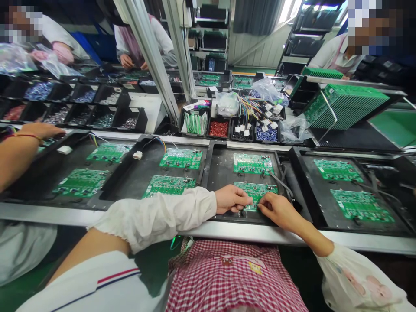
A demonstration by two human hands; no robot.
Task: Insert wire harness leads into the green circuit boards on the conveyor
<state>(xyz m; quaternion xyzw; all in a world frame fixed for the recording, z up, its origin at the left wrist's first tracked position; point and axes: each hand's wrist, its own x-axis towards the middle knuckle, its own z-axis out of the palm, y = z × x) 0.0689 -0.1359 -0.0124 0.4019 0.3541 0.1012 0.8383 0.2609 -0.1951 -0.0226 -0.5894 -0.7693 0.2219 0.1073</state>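
Note:
Both my hands are over the nearer green circuit board in the black tray before me. My left hand has its thumb and forefinger pinched together at the board's left part; whatever lies between them is too small to make out. On the right side, the fingers of my right hand are bent and pressed together at the board's near edge, and their tips hide what they may hold. A second circuit board lies behind in the same tray, with a grey cable beside it.
Neighbouring trays hold more boards, some with white connectors. Behind stand bins of red parts, blue parts and wired connectors. A rack of boards is at right. A co-worker's hand reaches in at left.

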